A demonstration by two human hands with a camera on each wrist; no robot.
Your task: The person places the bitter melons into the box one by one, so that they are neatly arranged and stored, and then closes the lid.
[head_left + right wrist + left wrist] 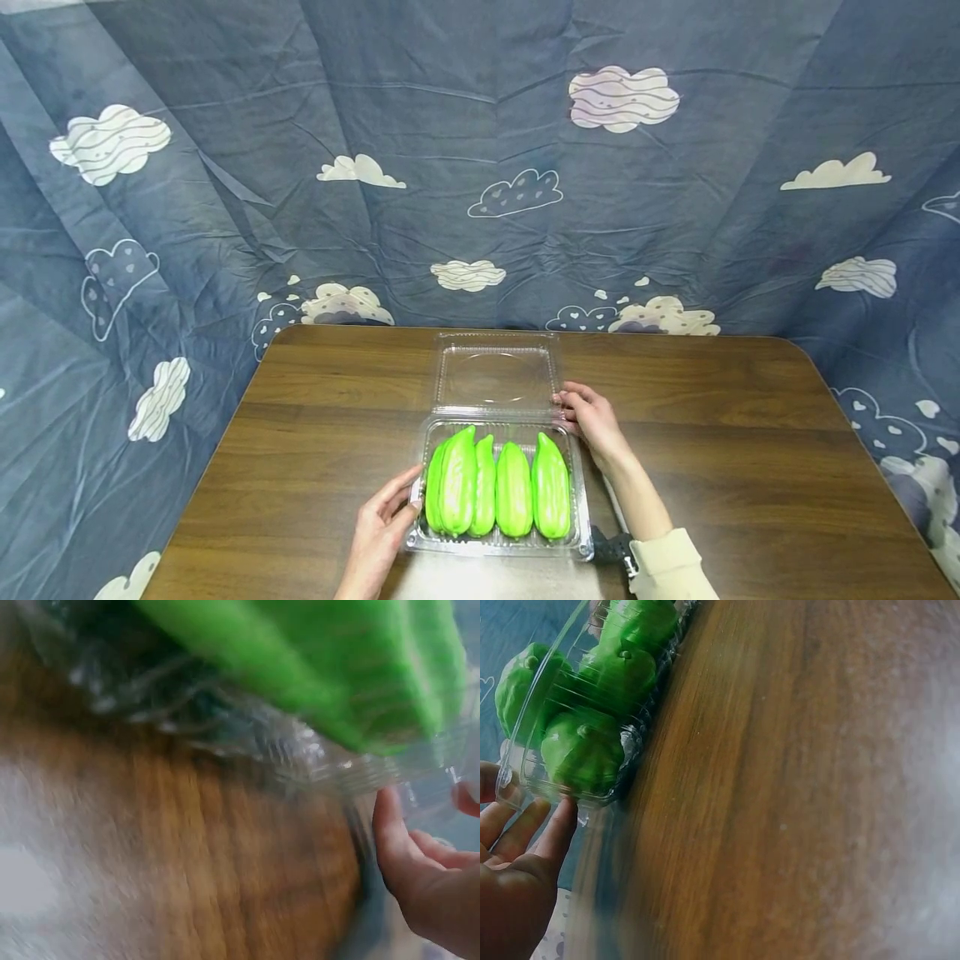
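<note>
A clear plastic clamshell container [493,546] has its lid [498,377] folded back, away from the person. Its base holds several bright green, ribbed, elongated vegetables [514,492] with pointed tips, lined up side by side; their exact kind I cannot tell. At the base's left side, my left hand [378,529] grips the rim between thumb and fingers, and the left wrist view shows its fingertips [568,806] against the clear wall. My right hand [596,421] holds the container's far right corner, near the hinge. One right fingertip [386,801] touches the plastic from below in the right wrist view.
Under the container lies a brown wooden table [712,433] with rounded far corners. A dark blue cloth [450,233] with cloud prints hangs behind and beside it. A dark strap with a buckle [618,550] circles the right wrist by the cream sleeve [667,562].
</note>
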